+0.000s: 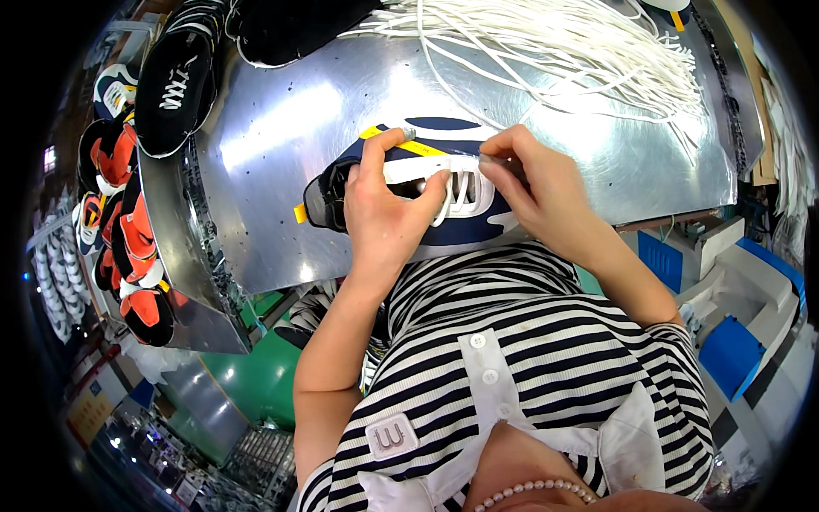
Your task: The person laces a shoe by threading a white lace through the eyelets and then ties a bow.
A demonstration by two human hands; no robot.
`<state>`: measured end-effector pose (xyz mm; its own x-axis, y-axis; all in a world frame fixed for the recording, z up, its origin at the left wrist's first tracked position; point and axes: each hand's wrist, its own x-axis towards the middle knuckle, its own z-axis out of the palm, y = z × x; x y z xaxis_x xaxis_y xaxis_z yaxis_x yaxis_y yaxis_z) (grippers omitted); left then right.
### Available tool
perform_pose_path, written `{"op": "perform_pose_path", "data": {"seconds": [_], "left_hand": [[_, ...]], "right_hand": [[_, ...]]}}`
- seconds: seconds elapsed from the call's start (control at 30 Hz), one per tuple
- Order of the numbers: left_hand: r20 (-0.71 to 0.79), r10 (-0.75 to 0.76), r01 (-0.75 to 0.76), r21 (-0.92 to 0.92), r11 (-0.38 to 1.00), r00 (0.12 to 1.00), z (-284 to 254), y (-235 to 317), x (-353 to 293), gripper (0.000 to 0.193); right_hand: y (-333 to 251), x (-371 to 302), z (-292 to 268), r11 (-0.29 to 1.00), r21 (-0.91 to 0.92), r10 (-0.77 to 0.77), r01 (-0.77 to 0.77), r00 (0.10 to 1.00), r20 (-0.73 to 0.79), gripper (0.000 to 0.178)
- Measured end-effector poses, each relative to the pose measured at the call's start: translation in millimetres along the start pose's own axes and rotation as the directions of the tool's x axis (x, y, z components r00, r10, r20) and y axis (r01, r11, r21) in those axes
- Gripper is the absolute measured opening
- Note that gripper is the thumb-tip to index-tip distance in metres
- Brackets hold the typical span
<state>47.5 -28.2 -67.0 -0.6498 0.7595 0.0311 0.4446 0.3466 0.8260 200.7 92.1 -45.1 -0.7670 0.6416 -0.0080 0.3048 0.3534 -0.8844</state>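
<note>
A navy sneaker (467, 229) with white trim, yellow strips and a black heel collar lies on the metal table in front of me, toe to the right. My left hand (382, 200) grips it near the ankle opening, the index finger on its far side and the thumb by the eyelets. White shoelace (463, 189) crosses the front part of the lacing area in several rows. At the far eyelet row, my right hand (539, 183) has thumb and index finger pinched on a white shoelace; the fingertips partly hide it.
A large bundle of white shoelaces (589, 64) spreads across the back of the metal table (281, 196). Black shoes (177, 90) stand at the back left. Along the left edge are several orange-and-black shoes (136, 235). Blue-and-white plastic equipment (734, 354) stands at right.
</note>
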Motion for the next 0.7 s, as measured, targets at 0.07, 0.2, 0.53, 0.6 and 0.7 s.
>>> {"op": "perform_pose_path", "data": {"seconds": [0.07, 0.2, 0.53, 0.6, 0.7], "left_hand": [[0.057, -0.031, 0.031, 0.005, 1.0, 0.998, -2, 5, -1, 0.05], [0.052, -0.017, 0.016, 0.029, 0.999, 0.998, -2, 8, -1, 0.05], [-0.033, 0.017, -0.016, 0.033, 0.999, 0.999, 0, 5, -1, 0.055], [-0.046, 0.019, -0.016, 0.067, 0.998, 0.999, 1, 6, -1, 0.056], [-0.068, 0.033, -0.025, 0.119, 0.993, 0.997, 3, 5, -2, 0.056]], "right_hand": [[1, -3, -4, 0.994, -0.089, -0.062, 0.064, 0.998, 0.028, 0.013], [-3, 0, -6, 0.981, -0.174, -0.071, 0.083, 0.995, 0.075, 0.01], [5, 5, -5, 0.997, -0.027, -0.068, 0.07, 0.996, 0.065, 0.009], [7, 5, -5, 0.997, -0.03, -0.072, 0.073, 0.996, 0.048, 0.01], [6, 5, -4, 0.997, -0.043, -0.069, 0.071, 0.996, 0.049, 0.01]]}}
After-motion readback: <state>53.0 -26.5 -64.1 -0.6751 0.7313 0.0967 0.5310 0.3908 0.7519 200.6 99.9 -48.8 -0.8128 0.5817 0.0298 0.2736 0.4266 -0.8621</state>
